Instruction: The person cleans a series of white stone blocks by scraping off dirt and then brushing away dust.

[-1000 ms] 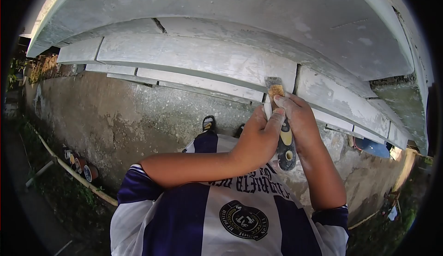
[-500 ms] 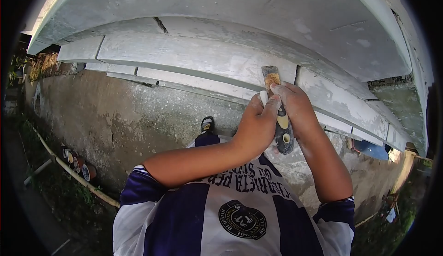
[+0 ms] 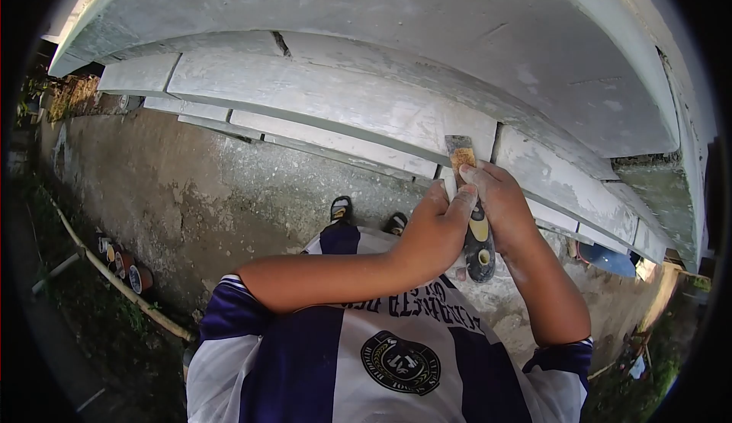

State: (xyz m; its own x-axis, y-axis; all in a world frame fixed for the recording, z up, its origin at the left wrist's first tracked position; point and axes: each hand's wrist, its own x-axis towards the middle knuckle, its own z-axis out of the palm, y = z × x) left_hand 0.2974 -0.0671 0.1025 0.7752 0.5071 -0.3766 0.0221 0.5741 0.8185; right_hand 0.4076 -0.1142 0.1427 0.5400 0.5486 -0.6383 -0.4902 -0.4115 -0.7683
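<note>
A putty knife [image 3: 479,232] with a black-and-yellow handle and a rust-stained blade points away from me, between my hands. My right hand [image 3: 499,198] is closed on it, thumb pressed on the lower blade. My left hand [image 3: 441,223] is closed beside it, thumb tip against the knife's neck. A small white piece [image 3: 450,187] sticks up between the left fingers and the blade; its lower end is hidden. The blade tip overlaps the lower edge of a pale, plastered ledge [image 3: 320,91] in this view.
A broad, curved grey-white slab [image 3: 396,4] overhangs the ledge. My sandalled foot [image 3: 341,209] stands on rough concrete [image 3: 252,187]. Several pots [image 3: 140,278] and a bamboo pole [image 3: 114,278] lie at left. A blue basin [image 3: 606,259] is under the ledge at right.
Both hands and the putty knife have come slightly toward my body and to the right. The blade tip now sits lower across the ledge. My second foot has come into view.
</note>
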